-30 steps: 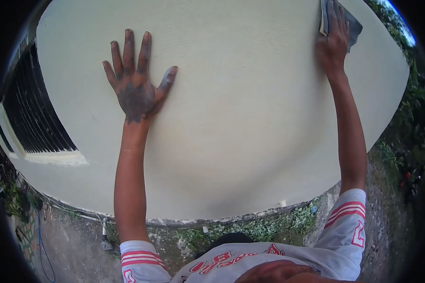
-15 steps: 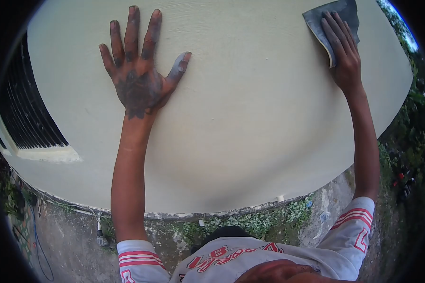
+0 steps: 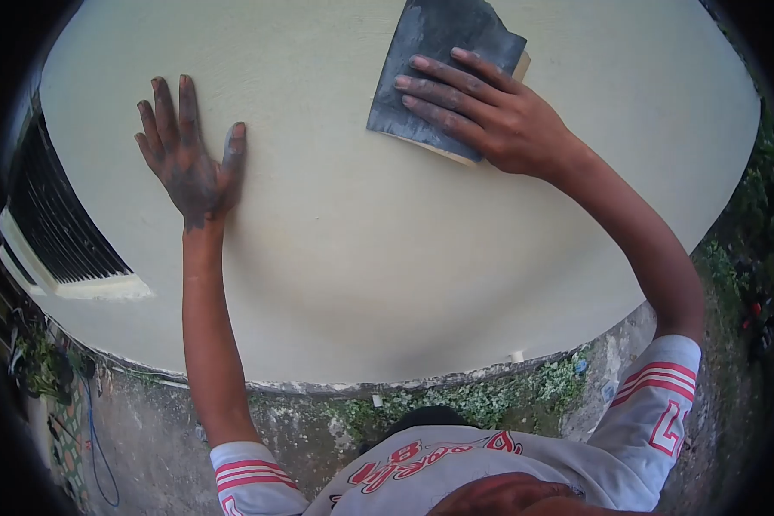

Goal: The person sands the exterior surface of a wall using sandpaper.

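A dark grey sheet of sandpaper point(image 3: 430, 73) with a pale tan backing at its edges lies against the cream wall point(image 3: 335, 258), upper middle of the view. Over its lower right part my right hand point(image 3: 499, 116) presses it to the wall, fingers stretched across the sheet and pointing up-left. My left hand point(image 3: 189, 172), smeared with dark grey dust, rests on the wall further left. Its fingers are spread, thumb apart, and it holds nothing.
A barred window opening point(image 3: 64, 215) with a pale sill is at the left. Below the wall runs concrete ground point(image 3: 292, 430) with low green plants point(image 3: 490, 400). A blue hose or cable point(image 3: 99, 456) lies at lower left; greenery borders the right side.
My right hand has swept left across the wall with the sandpaper, from the upper right to the upper middle. My left hand now appears lower and further left, still spread.
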Action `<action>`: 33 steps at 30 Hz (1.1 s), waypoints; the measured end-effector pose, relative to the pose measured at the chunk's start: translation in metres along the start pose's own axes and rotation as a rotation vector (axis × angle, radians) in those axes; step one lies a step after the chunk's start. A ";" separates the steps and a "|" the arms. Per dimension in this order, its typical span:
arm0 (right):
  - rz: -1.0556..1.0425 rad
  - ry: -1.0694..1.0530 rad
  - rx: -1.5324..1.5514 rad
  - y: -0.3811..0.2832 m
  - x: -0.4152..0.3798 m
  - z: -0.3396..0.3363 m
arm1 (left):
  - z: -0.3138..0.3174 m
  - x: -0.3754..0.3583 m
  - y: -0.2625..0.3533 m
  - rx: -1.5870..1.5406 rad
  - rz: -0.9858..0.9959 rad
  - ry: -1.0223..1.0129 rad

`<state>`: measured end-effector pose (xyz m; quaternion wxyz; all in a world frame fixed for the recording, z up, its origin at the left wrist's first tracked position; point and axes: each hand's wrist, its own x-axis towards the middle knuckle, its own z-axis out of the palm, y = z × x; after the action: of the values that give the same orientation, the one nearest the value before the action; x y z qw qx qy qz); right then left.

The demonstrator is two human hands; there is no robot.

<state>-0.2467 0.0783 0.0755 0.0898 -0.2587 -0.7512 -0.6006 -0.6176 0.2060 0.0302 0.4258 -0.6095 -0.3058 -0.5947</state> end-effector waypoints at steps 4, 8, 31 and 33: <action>0.281 0.157 -0.090 0.062 -0.044 -0.019 | -0.001 -0.001 0.001 0.023 -0.015 -0.016; 0.642 0.392 -0.218 0.127 -0.110 -0.033 | -0.001 -0.007 0.006 0.033 -0.085 -0.045; 0.837 0.591 -0.116 0.082 -0.007 -0.004 | -0.016 -0.011 -0.069 -0.041 0.068 -0.072; 0.819 0.558 -0.193 0.054 0.039 0.006 | -0.019 -0.012 -0.089 -0.043 0.029 -0.045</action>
<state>-0.2518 0.1022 0.1373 0.4910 -0.3687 -0.4764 -0.6292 -0.7057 0.2310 0.0310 0.4144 -0.6360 -0.2935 -0.5810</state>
